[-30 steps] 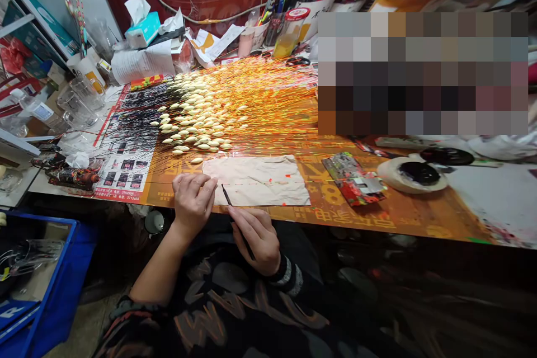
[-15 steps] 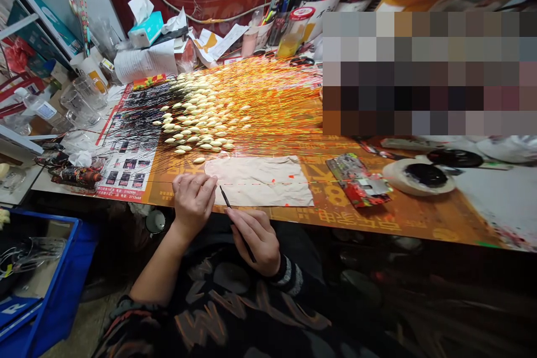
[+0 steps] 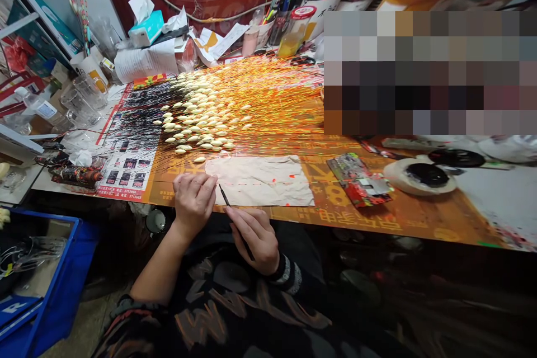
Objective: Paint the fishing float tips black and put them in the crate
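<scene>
My left hand is closed at the table's front edge, pinching a fishing float whose thin striped stem runs right above a crumpled white cloth; the float's body is hidden by the fingers. In my right hand is a slim dark brush, its tip close to the left fingertips. Behind the hands lie rows of floats with cream bodies, their black stems to the left and orange-yellow stems to the right. One cream body rests just above the cloth's left end.
To the right are a paint-smeared block and a tape roll with a black disc on it. Glass mugs, a tissue box and a jar stand farther back. A blue crate is at lower left.
The brush tip and my right hand have shifted very slightly left and up. My left hand keeps its pinch in the same place.
</scene>
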A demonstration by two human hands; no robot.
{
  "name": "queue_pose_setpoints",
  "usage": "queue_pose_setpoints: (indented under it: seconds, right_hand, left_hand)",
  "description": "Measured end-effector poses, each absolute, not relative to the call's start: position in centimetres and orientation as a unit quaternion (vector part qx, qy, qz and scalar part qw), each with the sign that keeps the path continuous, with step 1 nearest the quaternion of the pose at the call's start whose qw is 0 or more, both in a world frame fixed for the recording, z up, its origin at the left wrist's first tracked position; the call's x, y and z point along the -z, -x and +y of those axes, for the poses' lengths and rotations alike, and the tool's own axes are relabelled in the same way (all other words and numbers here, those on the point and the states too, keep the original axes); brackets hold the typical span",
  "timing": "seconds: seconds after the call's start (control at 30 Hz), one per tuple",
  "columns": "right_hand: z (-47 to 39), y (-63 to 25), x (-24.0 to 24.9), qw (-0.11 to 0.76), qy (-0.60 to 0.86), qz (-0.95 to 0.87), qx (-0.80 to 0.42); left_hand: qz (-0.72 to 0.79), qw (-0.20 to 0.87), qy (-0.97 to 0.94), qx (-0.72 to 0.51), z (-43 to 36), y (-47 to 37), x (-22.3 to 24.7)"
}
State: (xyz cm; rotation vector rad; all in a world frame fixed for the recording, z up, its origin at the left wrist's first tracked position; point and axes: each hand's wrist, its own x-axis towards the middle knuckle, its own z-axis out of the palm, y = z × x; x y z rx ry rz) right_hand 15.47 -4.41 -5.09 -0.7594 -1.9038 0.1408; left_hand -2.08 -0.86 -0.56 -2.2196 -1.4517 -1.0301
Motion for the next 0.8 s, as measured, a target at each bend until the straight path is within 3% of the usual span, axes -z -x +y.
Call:
queue_pose_setpoints:
  seconds: [0.8]
  right_hand:
    - [-4.43,-15.47,5.27,0.521,0.314,-0.792,-0.052]
  left_hand:
    - [-0.499,0.154,0.771,0.363,-0.8,2.01,0.43]
